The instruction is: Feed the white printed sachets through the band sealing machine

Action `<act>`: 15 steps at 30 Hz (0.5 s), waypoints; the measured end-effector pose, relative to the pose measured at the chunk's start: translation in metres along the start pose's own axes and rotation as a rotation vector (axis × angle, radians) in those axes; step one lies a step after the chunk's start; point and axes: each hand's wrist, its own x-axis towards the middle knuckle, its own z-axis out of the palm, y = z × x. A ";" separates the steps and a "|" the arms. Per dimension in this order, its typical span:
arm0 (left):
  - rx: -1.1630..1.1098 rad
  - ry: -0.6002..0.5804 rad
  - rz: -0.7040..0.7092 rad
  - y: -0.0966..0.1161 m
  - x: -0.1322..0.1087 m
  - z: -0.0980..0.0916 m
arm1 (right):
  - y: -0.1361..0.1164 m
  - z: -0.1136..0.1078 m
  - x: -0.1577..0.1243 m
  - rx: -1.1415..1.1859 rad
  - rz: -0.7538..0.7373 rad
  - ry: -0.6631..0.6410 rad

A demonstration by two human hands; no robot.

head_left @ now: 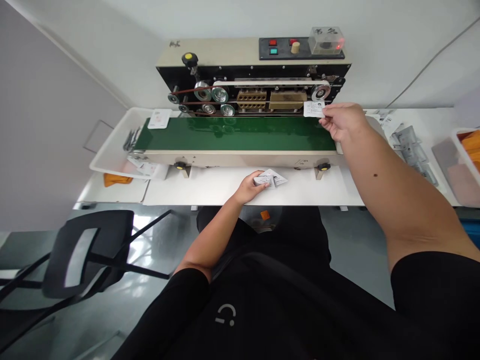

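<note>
Black sleeve (168, 315) in front, both hands busy with sachets at the conveyor

Nearest, the left hand (249, 187) closes on a small pile of printed sachets (273, 177), resting on the white table (195, 187) close to the body. The right arm reaches much farther: its hand (343, 122) pinches one white sachet (314, 109) between thumb and fingers, to the hand's left. The sachet's long side runs along the far edge of the green conveyor belt (236, 134), just below the end roller (320, 91) of the band sealer (225, 54).

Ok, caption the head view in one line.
Right hand holds a white sachet at a green conveyor; left hand holds more sachets.
</note>
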 end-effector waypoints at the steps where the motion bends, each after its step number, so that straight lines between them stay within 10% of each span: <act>1: 0.002 0.003 -0.002 0.000 0.000 0.000 | 0.000 0.004 0.000 0.014 0.065 -0.009; 3: 0.005 0.009 -0.003 -0.001 0.000 -0.001 | -0.001 0.010 -0.002 0.051 0.243 -0.024; 7: -0.001 0.014 -0.011 -0.001 0.000 -0.001 | 0.006 0.008 -0.030 0.163 0.116 -0.066; 15: -0.036 0.019 0.019 0.005 -0.001 -0.001 | 0.091 -0.019 -0.186 -0.051 -0.168 -0.163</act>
